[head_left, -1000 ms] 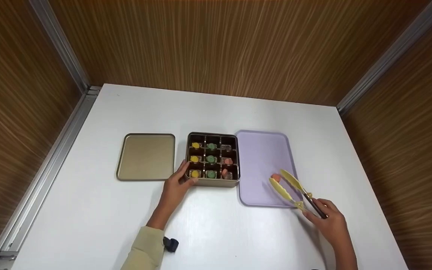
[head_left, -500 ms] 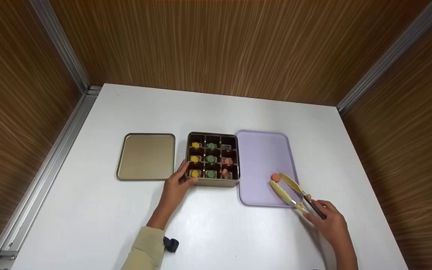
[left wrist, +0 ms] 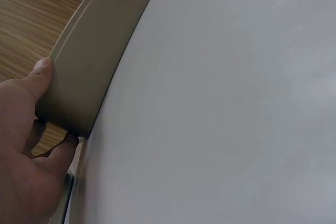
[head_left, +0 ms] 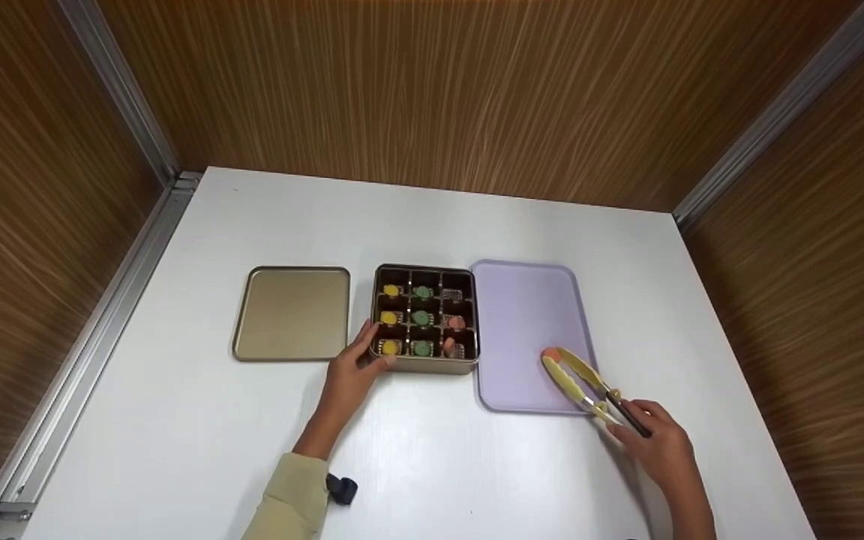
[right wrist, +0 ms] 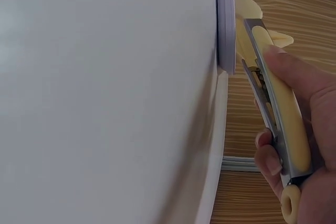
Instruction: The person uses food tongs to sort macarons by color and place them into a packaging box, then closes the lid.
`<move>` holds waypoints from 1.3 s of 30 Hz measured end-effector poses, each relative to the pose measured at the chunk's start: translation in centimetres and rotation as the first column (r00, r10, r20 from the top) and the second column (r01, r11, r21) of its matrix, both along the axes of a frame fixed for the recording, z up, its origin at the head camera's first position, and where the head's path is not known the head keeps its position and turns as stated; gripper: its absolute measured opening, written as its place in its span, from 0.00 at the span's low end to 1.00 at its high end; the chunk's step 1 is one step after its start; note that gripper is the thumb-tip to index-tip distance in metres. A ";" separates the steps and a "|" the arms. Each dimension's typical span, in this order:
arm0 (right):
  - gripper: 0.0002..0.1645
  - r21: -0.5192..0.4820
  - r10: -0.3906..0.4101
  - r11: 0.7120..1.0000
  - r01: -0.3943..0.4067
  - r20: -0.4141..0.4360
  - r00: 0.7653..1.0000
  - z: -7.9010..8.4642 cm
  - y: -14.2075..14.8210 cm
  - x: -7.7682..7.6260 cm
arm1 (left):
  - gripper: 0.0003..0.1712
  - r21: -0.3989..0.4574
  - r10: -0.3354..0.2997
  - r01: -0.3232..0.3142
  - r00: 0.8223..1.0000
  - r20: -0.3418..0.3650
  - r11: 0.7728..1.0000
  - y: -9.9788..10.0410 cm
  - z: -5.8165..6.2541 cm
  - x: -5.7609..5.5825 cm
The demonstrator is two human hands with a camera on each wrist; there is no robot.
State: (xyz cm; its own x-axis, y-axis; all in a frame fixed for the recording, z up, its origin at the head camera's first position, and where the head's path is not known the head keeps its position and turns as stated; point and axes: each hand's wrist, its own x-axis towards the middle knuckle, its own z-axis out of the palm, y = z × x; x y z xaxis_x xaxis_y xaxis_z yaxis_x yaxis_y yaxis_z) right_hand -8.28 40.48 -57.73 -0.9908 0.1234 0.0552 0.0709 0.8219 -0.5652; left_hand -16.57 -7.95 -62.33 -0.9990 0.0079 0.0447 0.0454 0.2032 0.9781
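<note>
A square gold tin (head_left: pixel 432 366) with a dark divided insert holds yellow, green and orange macarons. Its back right compartment has no macaron; in the front right one, an orange macaron (head_left: pixel 449 346) stands tilted. My left hand (head_left: pixel 351 384) grips the tin's front left corner between thumb and fingers, as the left wrist view also shows. On the lilac tray (head_left: pixel 526 300) lies another orange macaron (head_left: pixel 550 352), with the tips of yellow tongs (head_left: pixel 565 381) on either side of it. My right hand (head_left: pixel 663 444) holds these tongs by their handles; its thumb presses one handle (right wrist: pixel 286 103).
Left of the tin lies a flat gold lid (head_left: pixel 293 315). The tray sits directly against the tin's right side. All of it rests on a white table (head_left: pixel 432 450), bounded by wood-grain panels (head_left: pixel 432 90) at the back and sides.
The tongs' arms have drawn closer together and their tips have come up to the orange macaron on the tray. My left hand stays on the tin.
</note>
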 end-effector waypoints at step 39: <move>0.36 -0.026 -0.006 1.000 0.008 0.054 0.999 0.5 0.1 -0.6 | 0.39 0.044 -0.006 0.005 1.000 0.017 0.999 -0.1 0.2 0.1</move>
State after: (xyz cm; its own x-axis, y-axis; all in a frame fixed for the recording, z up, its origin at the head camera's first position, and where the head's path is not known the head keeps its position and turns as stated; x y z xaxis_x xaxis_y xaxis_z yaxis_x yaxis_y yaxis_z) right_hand -8.86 40.57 -57.19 -0.9914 0.1310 -0.0018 0.1076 0.8060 -0.5821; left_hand -16.51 -8.01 -62.14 -0.9996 0.0117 0.0275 0.0290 0.1594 0.9868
